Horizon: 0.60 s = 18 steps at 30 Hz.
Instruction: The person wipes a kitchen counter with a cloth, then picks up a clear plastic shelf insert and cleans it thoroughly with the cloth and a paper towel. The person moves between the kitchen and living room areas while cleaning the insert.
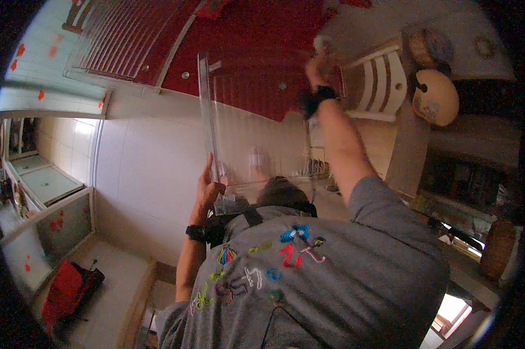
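A large clear ribbed plastic panel (249, 113) with a stiff edge along its left side is in front of my body. My left hand (208, 188) grips the lower part of that edge, thumb pointing up along it. My right arm is stretched forward, and my right hand (318, 65) is blurred at the panel's far right; what its fingers do is unclear. Through the panel a red mat or cloth (245, 48) shows on the far side, with the pale tiled floor nearer me. Both wrists wear black bands.
Another ribbed clear panel (114, 43) lies at the upper left on the red surface. At the right stand a white slatted chair (382, 85) and a round-seated stool (437, 97). A red object (64, 296) is on the floor at the lower left, near glass-panelled cabinets (61, 218).
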Available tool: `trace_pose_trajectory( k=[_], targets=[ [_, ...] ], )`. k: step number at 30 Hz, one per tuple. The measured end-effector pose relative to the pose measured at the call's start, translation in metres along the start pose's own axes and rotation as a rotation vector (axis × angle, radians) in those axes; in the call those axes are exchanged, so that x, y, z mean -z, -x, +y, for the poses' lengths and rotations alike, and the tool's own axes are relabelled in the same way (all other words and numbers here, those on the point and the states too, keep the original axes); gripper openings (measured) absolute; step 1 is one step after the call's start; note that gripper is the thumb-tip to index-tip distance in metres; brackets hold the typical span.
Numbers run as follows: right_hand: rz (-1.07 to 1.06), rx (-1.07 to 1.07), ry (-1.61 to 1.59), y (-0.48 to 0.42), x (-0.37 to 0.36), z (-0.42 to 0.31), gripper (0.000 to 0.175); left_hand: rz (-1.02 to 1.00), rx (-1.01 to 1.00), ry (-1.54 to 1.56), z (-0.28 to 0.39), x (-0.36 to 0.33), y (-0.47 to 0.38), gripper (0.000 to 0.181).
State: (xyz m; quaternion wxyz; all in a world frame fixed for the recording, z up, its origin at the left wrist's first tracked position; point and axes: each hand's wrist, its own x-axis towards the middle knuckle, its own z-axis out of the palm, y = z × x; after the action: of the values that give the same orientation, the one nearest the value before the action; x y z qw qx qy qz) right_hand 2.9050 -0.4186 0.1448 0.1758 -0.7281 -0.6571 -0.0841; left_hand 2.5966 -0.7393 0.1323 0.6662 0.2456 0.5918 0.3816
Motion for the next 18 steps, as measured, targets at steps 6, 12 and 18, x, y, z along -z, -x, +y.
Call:
trace_pose_trajectory(
  k=[6,12,18],
  targets=[
    [0.22,0.086,-0.673,0.051,-0.053,-0.175,0.038,-0.015,0.012,-0.063,0.009,-0.005,0.002,0.091],
    [-0.119,0.249,-0.636,0.037,-0.136,-0.112,0.053,0.009,-0.033,0.022,0.012,0.002,0.001,0.086],
    [0.016,0.027,-0.311,0.008,-0.148,0.043,0.06,0.001,-0.017,0.059,0.009,0.002,-0.008,0.083]
  ],
)
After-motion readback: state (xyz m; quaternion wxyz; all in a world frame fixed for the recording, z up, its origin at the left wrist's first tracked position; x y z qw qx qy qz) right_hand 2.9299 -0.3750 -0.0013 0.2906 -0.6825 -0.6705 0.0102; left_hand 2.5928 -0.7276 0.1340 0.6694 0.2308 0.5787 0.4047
